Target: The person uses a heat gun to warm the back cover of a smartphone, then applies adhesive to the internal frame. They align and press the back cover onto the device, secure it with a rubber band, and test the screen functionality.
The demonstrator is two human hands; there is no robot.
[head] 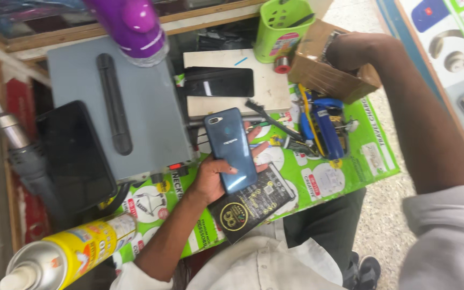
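Holding a blue phone [231, 149] back side up, the left hand [213, 174] had its fingers clamped around it; the right hand [345, 51] reached into a cardboard box [326, 72], fingers hidden

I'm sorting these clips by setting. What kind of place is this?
Probably a phone repair bench. The left hand holds a blue phone back up, the right hand reaches into a cardboard box, and a heat gun, a spray can and hand tools lie around.

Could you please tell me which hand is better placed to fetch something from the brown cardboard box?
Probably the right hand: it is already inside the brown cardboard box, while the left hand holds the blue smartphone.
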